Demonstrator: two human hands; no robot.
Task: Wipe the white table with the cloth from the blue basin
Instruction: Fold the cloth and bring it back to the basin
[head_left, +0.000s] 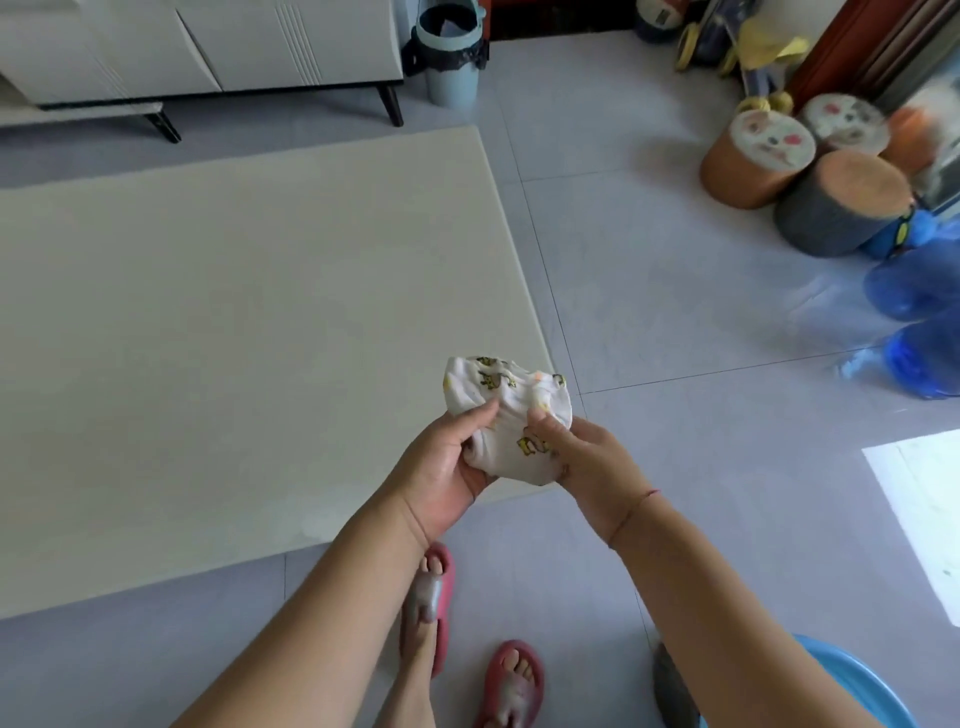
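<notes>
Hands, my left (447, 462) and right (587, 462), both grip one bunched cloth (506, 410), no clear long axis, above one white table (208, 322) corner.

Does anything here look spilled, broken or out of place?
Nothing looks spilled or broken. The white table shows no mess, and both hands hold the bunched cloth above its corner. Only the blue water jugs lie sideways on the floor.

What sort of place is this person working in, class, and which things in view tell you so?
Most likely a living room at home. A low white table stands on a tiled floor, a pale cabinet lines the wall with a bin beside it, and children's stools are clustered in the corner.
</notes>
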